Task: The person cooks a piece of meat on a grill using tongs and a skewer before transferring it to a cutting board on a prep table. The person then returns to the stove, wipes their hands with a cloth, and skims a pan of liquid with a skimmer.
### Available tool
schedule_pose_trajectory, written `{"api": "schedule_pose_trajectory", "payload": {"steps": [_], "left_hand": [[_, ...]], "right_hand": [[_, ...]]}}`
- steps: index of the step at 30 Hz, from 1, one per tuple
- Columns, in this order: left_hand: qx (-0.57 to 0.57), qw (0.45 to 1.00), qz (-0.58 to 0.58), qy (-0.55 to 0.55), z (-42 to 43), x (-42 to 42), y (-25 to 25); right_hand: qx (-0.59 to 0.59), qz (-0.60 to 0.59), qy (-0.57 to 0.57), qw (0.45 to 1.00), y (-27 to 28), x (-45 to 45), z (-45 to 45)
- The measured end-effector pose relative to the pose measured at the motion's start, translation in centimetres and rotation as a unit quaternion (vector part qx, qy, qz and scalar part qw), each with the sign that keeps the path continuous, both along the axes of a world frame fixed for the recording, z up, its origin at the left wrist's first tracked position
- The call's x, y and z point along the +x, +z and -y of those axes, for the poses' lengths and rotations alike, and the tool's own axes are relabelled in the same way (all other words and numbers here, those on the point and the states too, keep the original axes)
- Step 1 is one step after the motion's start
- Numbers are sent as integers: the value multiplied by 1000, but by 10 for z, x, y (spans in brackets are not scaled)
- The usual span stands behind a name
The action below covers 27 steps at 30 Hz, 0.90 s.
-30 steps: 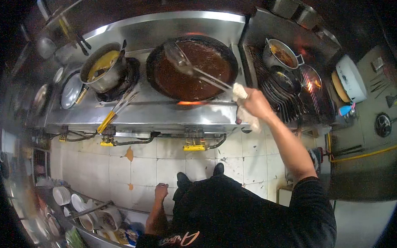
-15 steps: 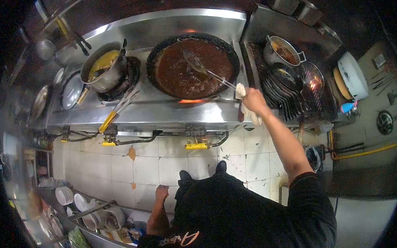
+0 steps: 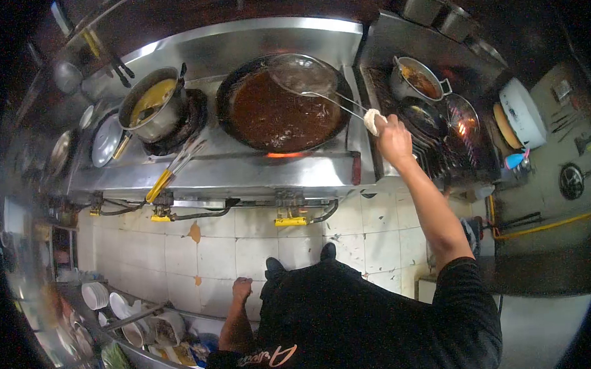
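Observation:
My right hand [image 3: 392, 137] grips the handle of a wire skimmer [image 3: 302, 74], with a pale cloth [image 3: 372, 121] wrapped around the handle by my fingers. The skimmer's wide round mesh sits over the far right part of a large black wok [image 3: 224, 108]. Dark reddish-brown liquid [image 3: 273, 116] fills much of the wok, and orange flame glows under its front edge. Low at my side hangs my left hand [image 3: 242, 288], fingers curled in, with no object visible in it.
Left of the wok stands a pot of yellowish liquid [image 3: 130, 112], near yellow-handled tongs [image 3: 166, 175]. A second pot [image 3: 403, 87] and several stacked black pans [image 3: 425, 123] are on the right. Behind me at left, a shelf carries white bowls [image 3: 94, 295].
My right hand has moved slightly right and away from me. The skimmer's mesh has shifted from mid-wok toward the far right rim and now shows its round face. My left hand stays put.

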State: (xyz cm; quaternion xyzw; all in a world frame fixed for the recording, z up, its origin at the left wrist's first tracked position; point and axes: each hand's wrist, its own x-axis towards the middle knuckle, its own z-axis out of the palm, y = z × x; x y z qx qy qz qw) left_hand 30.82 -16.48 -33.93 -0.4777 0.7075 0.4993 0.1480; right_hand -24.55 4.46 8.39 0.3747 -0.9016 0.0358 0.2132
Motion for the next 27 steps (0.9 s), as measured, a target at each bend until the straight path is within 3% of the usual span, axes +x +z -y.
{"api": "schedule_pose_trajectory", "payload": {"steps": [3,5,6,7,9,12,14,17,19,21,27], "left_hand": [[57,987,13,149,-10,-22,45],[-1,998,-64,8,-1,-11,15],[2,998,-67,8,0,-13,17],[5,997,-70,9,0,-17,19],[73,985,-3,155,-12,-43,68],[59,992,-11,110,-6,-40,51],[-14,999,-32,-19,7,-17,-5],[-71,991,-60,-97,14,2,-29],[-38,998,-34,-35,12,0,-13],[50,993,35,105,3,-17,38],[60,994,18,86,14,-5,29]], "right_hand": [[-52,89,37,994,24,23,-2],[-81,183,95,975,24,30,-3],[-149,300,95,938,29,44,2],[-122,391,7,912,36,58,8],[-129,503,35,854,30,69,11],[-126,563,62,814,-7,64,16],[-102,510,24,854,-4,61,15],[-54,392,-13,918,-8,45,8],[-47,342,-28,938,-26,25,1],[-18,297,-51,953,-18,20,-2],[-21,156,-56,986,-27,11,-11]]}}
